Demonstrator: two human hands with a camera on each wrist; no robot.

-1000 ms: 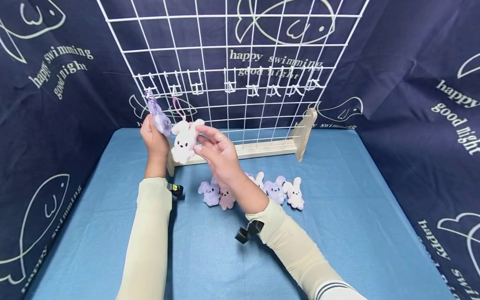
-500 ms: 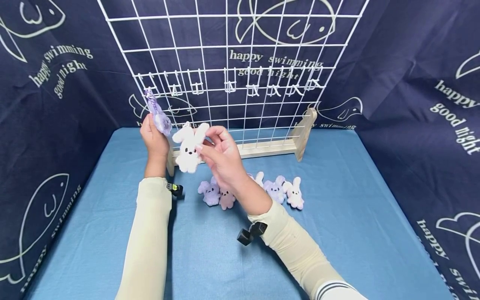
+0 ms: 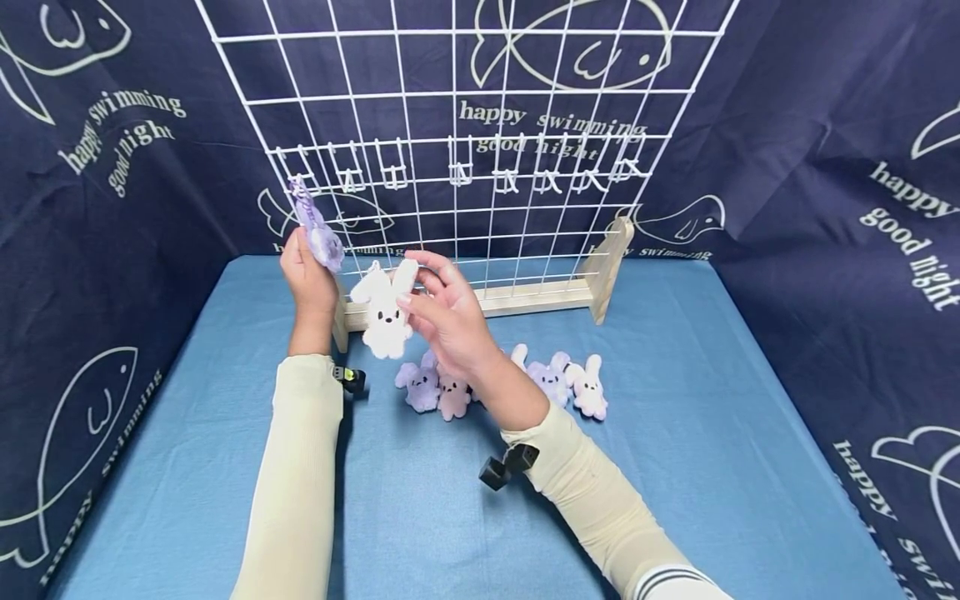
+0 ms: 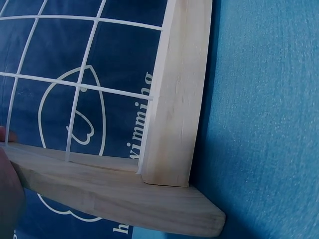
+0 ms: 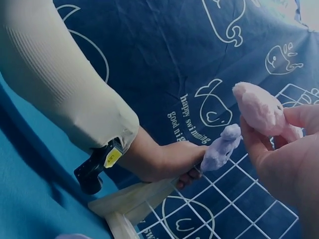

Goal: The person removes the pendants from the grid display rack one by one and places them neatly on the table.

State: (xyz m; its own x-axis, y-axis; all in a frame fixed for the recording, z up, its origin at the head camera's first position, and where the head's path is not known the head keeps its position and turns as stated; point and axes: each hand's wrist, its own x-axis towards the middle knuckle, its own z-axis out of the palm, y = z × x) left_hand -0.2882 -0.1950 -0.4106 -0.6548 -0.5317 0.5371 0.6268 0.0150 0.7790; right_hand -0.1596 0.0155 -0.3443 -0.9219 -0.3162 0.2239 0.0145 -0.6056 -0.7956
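My right hand (image 3: 453,321) pinches a white plush bunny keychain (image 3: 387,327) at its ear, face toward me, in front of the wire grid rack (image 3: 453,92). In the right wrist view the bunny (image 5: 261,109) sits between thumb and fingers. My left hand (image 3: 309,279) grips the rack's left side; in the left wrist view a fingertip (image 4: 4,134) shows behind the wires above the wooden foot (image 4: 114,194). A lilac plush bunny (image 3: 322,240) hangs by its strap from the leftmost hook (image 3: 303,183), overlapping the left hand.
Several white hooks (image 3: 460,172) line the rack. On the blue table (image 3: 420,517) lie a lilac bunny (image 3: 422,385), a pink bunny (image 3: 453,395), another lilac bunny (image 3: 551,382) and a pale bunny (image 3: 590,390); my right forearm partly hides this row. Dark printed cloth (image 3: 67,275) surrounds the table.
My right hand has drawn the white bunny down and slightly right, away from the hanging lilac one, and its strap has dropped from view. The left hand keeps its place.
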